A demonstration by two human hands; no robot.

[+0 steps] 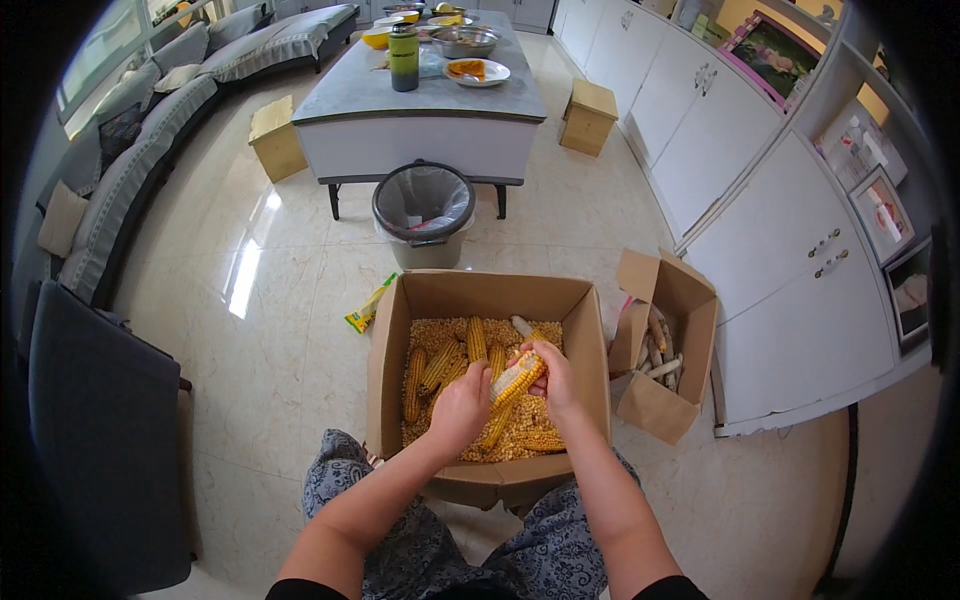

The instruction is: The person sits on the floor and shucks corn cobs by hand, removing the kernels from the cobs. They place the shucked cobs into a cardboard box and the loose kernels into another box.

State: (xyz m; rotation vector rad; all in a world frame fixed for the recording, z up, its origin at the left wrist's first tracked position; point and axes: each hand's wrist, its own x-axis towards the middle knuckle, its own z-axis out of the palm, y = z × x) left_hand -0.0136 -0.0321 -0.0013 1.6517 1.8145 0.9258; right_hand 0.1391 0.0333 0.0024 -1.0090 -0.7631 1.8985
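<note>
Over an open cardboard box between my knees, a partly stripped corn cob is held at a tilt. Yellow kernels cover much of it, and a pale bare patch shows toward its left end. My right hand is wrapped round its upper right end. At the left end, my left hand is closed with the thumb against the cob; its other fingers are mostly hidden. Below, loose corn kernels fill the box bottom, with several whole yellow cobs on them. A pale cob lies near the back right.
A smaller cardboard box with bare cobs stands to the right. Beyond the large box are a lined trash bin and a table. A yellow-green packet lies at its back left corner. A dark chair stands left.
</note>
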